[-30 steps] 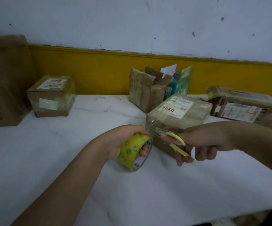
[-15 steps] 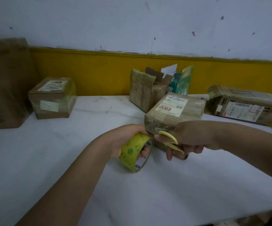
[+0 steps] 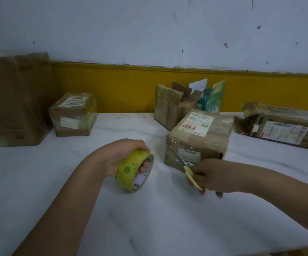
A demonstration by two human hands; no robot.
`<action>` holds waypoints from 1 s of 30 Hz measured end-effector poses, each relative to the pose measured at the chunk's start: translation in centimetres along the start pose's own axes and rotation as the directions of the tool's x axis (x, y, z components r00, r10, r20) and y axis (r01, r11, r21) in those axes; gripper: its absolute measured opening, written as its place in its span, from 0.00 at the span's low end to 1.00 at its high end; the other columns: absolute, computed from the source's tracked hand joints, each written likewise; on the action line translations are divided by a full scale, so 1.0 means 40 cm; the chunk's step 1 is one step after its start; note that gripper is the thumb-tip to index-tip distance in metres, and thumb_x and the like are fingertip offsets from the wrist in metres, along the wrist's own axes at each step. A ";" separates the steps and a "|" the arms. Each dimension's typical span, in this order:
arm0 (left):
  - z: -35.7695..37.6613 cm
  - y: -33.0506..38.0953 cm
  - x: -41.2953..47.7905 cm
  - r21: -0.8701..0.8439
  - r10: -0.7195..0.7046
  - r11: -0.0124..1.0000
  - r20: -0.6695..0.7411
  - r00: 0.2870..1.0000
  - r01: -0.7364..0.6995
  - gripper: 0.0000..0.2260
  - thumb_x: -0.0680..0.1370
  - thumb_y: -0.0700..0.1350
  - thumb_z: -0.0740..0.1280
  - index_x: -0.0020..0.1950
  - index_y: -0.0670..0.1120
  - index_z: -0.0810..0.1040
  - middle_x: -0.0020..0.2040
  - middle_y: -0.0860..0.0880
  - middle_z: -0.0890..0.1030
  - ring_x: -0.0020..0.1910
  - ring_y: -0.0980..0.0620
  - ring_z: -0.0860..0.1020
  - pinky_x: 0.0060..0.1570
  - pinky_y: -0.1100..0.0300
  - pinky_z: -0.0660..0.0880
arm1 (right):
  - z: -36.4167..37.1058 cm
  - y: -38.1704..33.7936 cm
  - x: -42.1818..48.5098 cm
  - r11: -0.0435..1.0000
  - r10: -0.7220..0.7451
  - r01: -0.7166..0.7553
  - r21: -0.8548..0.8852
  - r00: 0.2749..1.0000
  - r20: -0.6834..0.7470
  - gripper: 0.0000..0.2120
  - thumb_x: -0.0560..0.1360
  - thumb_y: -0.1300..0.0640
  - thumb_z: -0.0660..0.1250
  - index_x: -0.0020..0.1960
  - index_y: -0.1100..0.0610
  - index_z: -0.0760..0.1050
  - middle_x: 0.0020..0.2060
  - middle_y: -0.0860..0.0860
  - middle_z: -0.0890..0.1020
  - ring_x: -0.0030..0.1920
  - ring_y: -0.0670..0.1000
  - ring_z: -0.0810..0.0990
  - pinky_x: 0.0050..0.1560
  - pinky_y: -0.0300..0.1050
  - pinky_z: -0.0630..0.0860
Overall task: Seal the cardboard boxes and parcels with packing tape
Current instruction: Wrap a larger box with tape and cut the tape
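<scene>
Box (image 3: pixel 201 139) — lay just beyond right grip (image 3: pixel 216 177), clamped on scissors (image 3: pixel 193 177); left grip (image 3: pixel 123 154), curled through tape (image 3: pixel 128 171), stood apart leftward.

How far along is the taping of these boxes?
Done, it seems: the small box at left and the near box both show glossy tape. In hand: the left hand grips the tape roll, the right hand holds yellow scissors by that near box. Left: the open box at the back, flaps up; the long parcel looks torn.

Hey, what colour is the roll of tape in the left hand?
The tape roll is yellow with green printed marks; seen in the head view.
</scene>
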State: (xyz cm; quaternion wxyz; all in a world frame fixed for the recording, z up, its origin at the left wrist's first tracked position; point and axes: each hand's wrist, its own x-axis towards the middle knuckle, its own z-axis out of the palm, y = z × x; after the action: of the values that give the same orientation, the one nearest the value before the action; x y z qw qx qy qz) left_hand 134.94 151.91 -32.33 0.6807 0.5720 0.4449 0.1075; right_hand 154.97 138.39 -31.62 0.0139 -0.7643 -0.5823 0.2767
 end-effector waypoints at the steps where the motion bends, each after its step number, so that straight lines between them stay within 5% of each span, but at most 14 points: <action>1: -0.017 -0.005 -0.010 -0.081 0.042 0.996 -0.047 0.998 -0.046 0.15 0.79 0.44 0.64 0.35 0.38 0.77 0.29 0.42 0.77 0.23 0.49 0.75 0.25 0.64 0.74 | 0.023 -0.003 0.008 0.998 -0.013 0.011 -0.067 1.000 -0.024 0.17 0.82 0.49 0.56 0.42 0.57 0.76 0.36 0.48 0.82 0.33 0.51 0.80 0.32 0.38 0.76; 5: -0.034 -0.040 -0.039 -0.249 0.186 0.935 -0.258 0.948 -0.251 0.06 0.80 0.42 0.63 0.46 0.41 0.74 0.27 0.42 0.76 0.21 0.48 0.74 0.26 0.62 0.73 | 0.119 -0.044 0.061 0.917 -0.110 -0.002 -0.399 0.960 -0.259 0.19 0.81 0.49 0.59 0.33 0.55 0.67 0.32 0.51 0.74 0.39 0.56 0.76 0.42 0.42 0.74; 9: -0.019 -0.077 -0.062 -0.255 0.266 0.892 -0.373 0.889 -0.373 0.04 0.80 0.42 0.63 0.53 0.43 0.74 0.25 0.44 0.77 0.20 0.48 0.75 0.24 0.62 0.73 | 0.145 -0.113 0.091 0.845 -0.167 -0.043 -0.533 0.926 -0.340 0.10 0.81 0.61 0.58 0.56 0.58 0.77 0.52 0.54 0.83 0.54 0.56 0.82 0.48 0.45 0.75; 12: -0.017 -0.103 -0.082 -0.232 0.329 0.867 -0.396 0.858 -0.440 0.06 0.81 0.41 0.58 0.54 0.43 0.74 0.27 0.42 0.78 0.22 0.46 0.76 0.26 0.60 0.75 | 0.139 -0.158 0.095 0.806 -0.255 0.004 -0.592 0.905 -0.341 0.09 0.81 0.60 0.60 0.56 0.58 0.78 0.53 0.55 0.82 0.55 0.56 0.82 0.43 0.45 0.72; 14: -0.017 -0.116 -0.102 -0.210 0.364 0.858 -0.394 0.844 -0.468 0.08 0.82 0.41 0.55 0.56 0.43 0.72 0.28 0.41 0.78 0.24 0.45 0.77 0.28 0.58 0.75 | 0.126 -0.188 0.095 0.863 -0.347 0.056 -0.502 0.787 -0.510 0.14 0.83 0.47 0.57 0.55 0.55 0.77 0.50 0.53 0.81 0.51 0.55 0.82 0.41 0.44 0.70; 16: -0.017 -0.128 -0.126 -0.131 0.381 0.876 -0.402 0.833 -0.464 0.10 0.82 0.42 0.53 0.57 0.43 0.72 0.30 0.41 0.79 0.26 0.44 0.78 0.28 0.58 0.76 | 0.114 -0.226 0.105 0.926 -0.378 0.267 -0.267 0.643 -0.666 0.20 0.79 0.38 0.58 0.55 0.52 0.78 0.48 0.49 0.81 0.45 0.50 0.81 0.38 0.42 0.71; 20: -0.012 -0.146 -0.192 -0.013 0.407 0.890 -0.429 0.806 -0.456 0.08 0.81 0.40 0.52 0.56 0.44 0.69 0.31 0.40 0.79 0.27 0.44 0.77 0.30 0.56 0.75 | 0.113 -0.328 0.114 0.819 -0.409 0.566 0.089 0.686 -0.602 0.13 0.74 0.44 0.71 0.50 0.52 0.83 0.41 0.44 0.83 0.38 0.39 0.78 0.33 0.27 0.70; 24: -0.031 -0.182 -0.269 -0.016 0.368 0.900 -0.503 0.782 -0.435 0.06 0.81 0.38 0.55 0.55 0.45 0.68 0.30 0.42 0.79 0.27 0.43 0.76 0.32 0.55 0.73 | 0.150 -0.397 0.083 0.776 -0.460 0.629 0.054 0.622 -0.634 0.07 0.74 0.53 0.72 0.41 0.55 0.84 0.34 0.45 0.81 0.36 0.44 0.78 0.35 0.31 0.71; 30: -0.043 -0.272 -0.435 -0.029 0.213 0.959 -0.580 0.786 -0.281 0.27 0.82 0.40 0.62 0.79 0.50 0.58 0.36 0.53 0.86 0.28 0.58 0.80 0.29 0.64 0.77 | 0.223 -0.463 -0.019 0.753 -0.582 0.655 -0.065 0.617 -0.529 0.11 0.74 0.48 0.73 0.41 0.56 0.85 0.37 0.49 0.84 0.40 0.47 0.80 0.43 0.40 0.75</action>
State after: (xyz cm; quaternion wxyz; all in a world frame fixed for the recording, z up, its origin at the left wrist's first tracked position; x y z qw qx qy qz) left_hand 119.61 138.17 -33.36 0.5273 0.5269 0.5427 0.3871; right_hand 134.59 140.98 -32.51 0.3163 -0.5579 -0.7634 0.0770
